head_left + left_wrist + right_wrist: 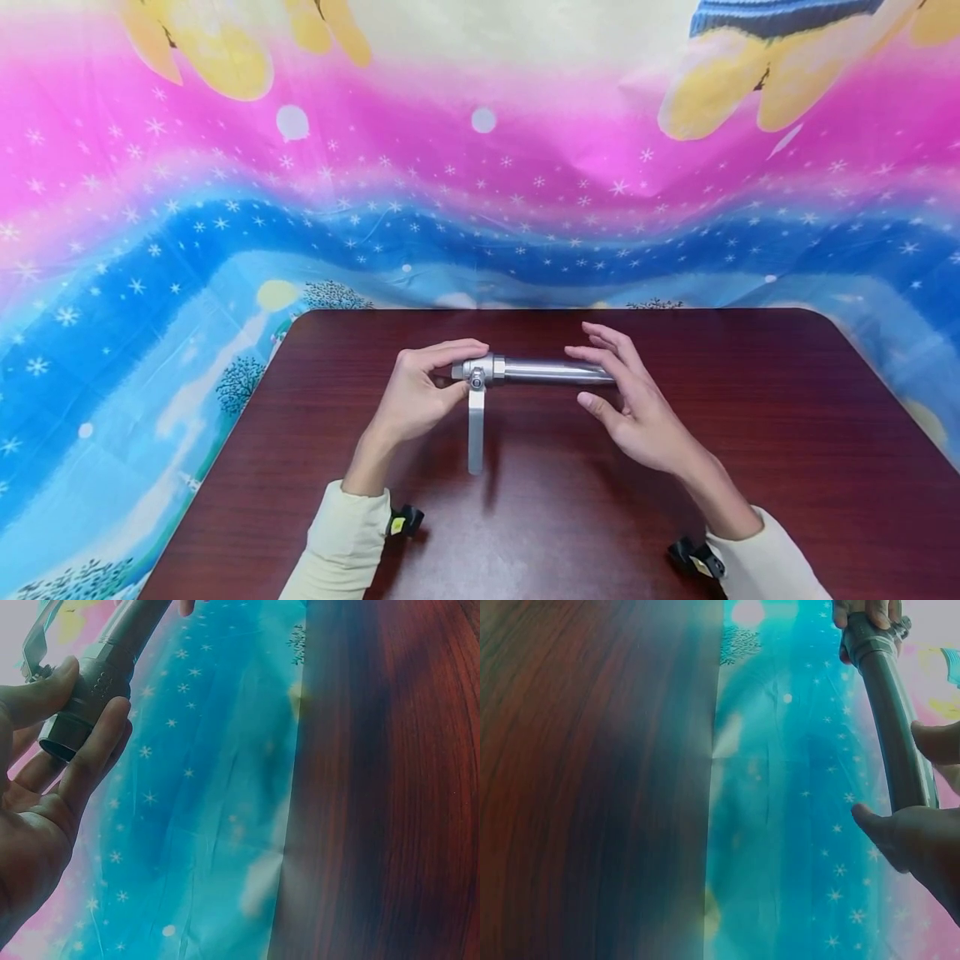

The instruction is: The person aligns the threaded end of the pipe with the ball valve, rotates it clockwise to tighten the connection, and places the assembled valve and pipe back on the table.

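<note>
In the head view my left hand (414,395) pinches a metal ball valve (481,365) between thumb and fingers, holding it above the table. A flat lever handle (476,435) points from the valve toward me. Joined to the valve's right side is a smooth steel pipe (553,372), held level. Around the pipe's far right end, my right hand (643,412) has its fingers and thumb spread apart; whether it touches the pipe is unclear. The left wrist view shows the valve's open hexagonal end (64,737). Its palm hides the pipe's right end in the right wrist view.
Below the hands lies a dark red-brown wooden table (562,517). A patterned blue and pink cloth (480,208) hangs behind it and along its sides. Black wrist cameras are strapped at the left sleeve (337,533) and the right sleeve (768,558).
</note>
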A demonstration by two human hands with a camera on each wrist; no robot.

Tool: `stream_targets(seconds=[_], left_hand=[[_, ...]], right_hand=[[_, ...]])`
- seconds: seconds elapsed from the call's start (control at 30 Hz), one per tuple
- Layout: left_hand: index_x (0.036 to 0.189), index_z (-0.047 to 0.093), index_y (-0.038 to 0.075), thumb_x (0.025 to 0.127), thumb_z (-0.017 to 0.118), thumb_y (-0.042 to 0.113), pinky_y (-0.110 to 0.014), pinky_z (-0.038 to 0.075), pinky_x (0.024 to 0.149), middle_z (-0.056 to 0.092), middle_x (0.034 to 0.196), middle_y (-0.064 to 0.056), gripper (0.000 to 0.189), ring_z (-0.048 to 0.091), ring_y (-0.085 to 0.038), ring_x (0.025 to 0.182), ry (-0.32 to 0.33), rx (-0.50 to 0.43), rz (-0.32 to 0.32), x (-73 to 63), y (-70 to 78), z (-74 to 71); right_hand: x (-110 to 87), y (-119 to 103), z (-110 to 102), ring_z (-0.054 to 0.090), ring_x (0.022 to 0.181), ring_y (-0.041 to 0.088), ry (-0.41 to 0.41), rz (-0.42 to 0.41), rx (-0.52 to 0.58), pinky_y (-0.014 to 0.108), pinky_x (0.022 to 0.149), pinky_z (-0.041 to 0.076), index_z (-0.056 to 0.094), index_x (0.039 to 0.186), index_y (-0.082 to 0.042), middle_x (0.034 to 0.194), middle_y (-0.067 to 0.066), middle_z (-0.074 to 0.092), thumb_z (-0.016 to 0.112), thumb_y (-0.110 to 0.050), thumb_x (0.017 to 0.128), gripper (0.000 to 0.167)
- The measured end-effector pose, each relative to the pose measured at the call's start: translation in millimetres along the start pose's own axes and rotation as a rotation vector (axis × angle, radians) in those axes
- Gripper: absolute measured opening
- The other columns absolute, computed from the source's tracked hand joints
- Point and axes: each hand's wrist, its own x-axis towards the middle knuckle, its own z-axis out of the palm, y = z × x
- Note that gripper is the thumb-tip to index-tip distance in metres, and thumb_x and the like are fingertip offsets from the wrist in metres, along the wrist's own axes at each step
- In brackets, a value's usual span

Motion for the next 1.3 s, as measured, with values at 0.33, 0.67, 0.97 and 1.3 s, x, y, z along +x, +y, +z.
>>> stream_targets(seconds=[0.33,0.67,0.97,1.3], left_hand=[[0.122,0.081,0.004,0.081,0.071,-0.02,-0.027,0.064,0.072,0.078,0.128,-0.013,0.049,0.073,-0.02,0.118,-0.003,0.011,0.004,-0.8,-0.1,-0.8],[0.122,0.08,0.002,0.08,0.069,-0.021,-0.02,0.061,0.073,0.078,0.128,-0.016,0.049,0.073,-0.02,0.119,-0.002,-0.008,0.003,-1.4,-0.5,-0.5],[0.122,0.08,0.001,0.081,0.07,-0.02,-0.023,0.063,0.074,0.078,0.128,-0.015,0.047,0.073,-0.018,0.116,-0.009,-0.02,-0.003,-1.7,0.3,0.3],[0.122,0.081,0.003,0.081,0.071,-0.019,-0.026,0.063,0.071,0.078,0.128,-0.013,0.047,0.073,-0.021,0.117,-0.002,0.012,0.015,0.1,0.3,-1.6]], right_hand=[[0.2,2.3,-4.8,0.056,0.124,0.008,0.021,-0.074,-0.033,0.012,0.093,0.044,0.078,0.12,-0.02,0.134,0.005,0.063,0.074,0.017,0.088,0.049],[0.9,1.8,-7.1,0.065,0.108,0.007,0.026,-0.046,-0.032,0.012,0.086,0.05,0.075,0.128,-0.018,0.13,0.0,0.069,0.076,0.016,0.088,0.052],[-0.4,2.5,-3.6,0.064,0.119,0.009,0.01,-0.035,-0.026,0.012,0.1,0.048,0.07,0.138,-0.013,0.139,0.004,0.065,0.075,0.01,0.092,0.051],[1.0,0.7,-1.1,0.05,0.138,0.019,0.03,-0.056,-0.081,0.011,0.108,0.037,0.073,0.132,-0.018,0.147,0.009,0.056,0.075,0.017,0.088,0.057]])
